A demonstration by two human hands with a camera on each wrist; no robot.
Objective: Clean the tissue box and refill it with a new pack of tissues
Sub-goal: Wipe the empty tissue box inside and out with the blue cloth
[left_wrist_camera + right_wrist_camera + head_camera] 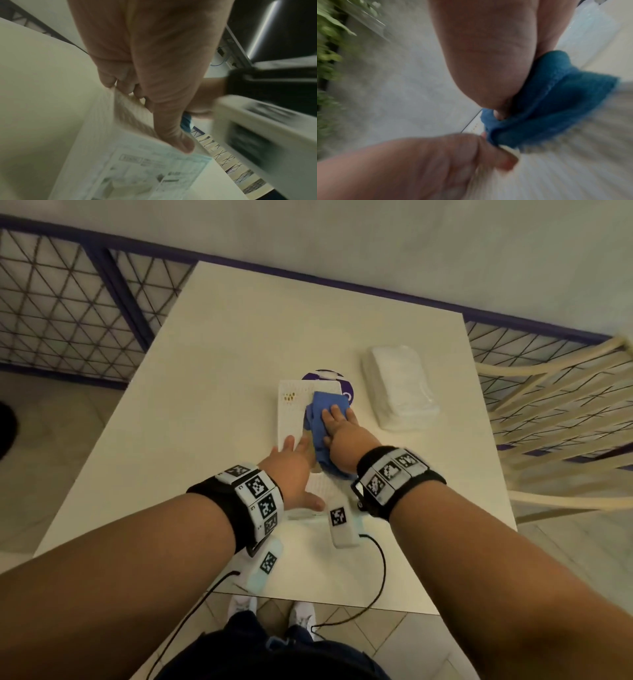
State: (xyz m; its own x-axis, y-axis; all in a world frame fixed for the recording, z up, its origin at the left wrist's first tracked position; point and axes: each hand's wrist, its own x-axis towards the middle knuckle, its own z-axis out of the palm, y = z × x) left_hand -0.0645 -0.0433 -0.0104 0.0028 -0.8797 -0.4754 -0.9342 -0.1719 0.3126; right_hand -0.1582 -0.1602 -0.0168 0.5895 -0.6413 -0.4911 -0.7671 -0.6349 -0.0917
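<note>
Head view: a white tissue box (301,419) lies on a pale table (212,378), its long axis running away from the person, with both hands upon it. The left hand (291,470) holds the near end; the left-wrist view shows its fingers (118,79) curled over one edge of the box and the thumb (171,129) pressed along the opposite face, beside a printed label (150,171). This grip is judged to serve as an anchor, keeping the light box from sliding under the wiping strokes. The right hand (337,424) lies over a blue cloth (325,409), fingers extended on top of it; the right-wrist view shows the thumb (500,113) tucked into the cloth's folds, so the cloth is both pressed and retained. The cloth covers the right-hand part of the box's upper face, where the textured surface is being wiped. Blur in both wrist views suggests motion. A new pack of tissues (399,392), clear-wrapped and apparently unopened, lies on the table to the right of the box, apart from it yet near at hand, presumably staged for the refill. A round purple object (325,376) sits just beyond the box, partly hidden by it. By judgement, the cleaning step is under way and the refill not yet begun.
</note>
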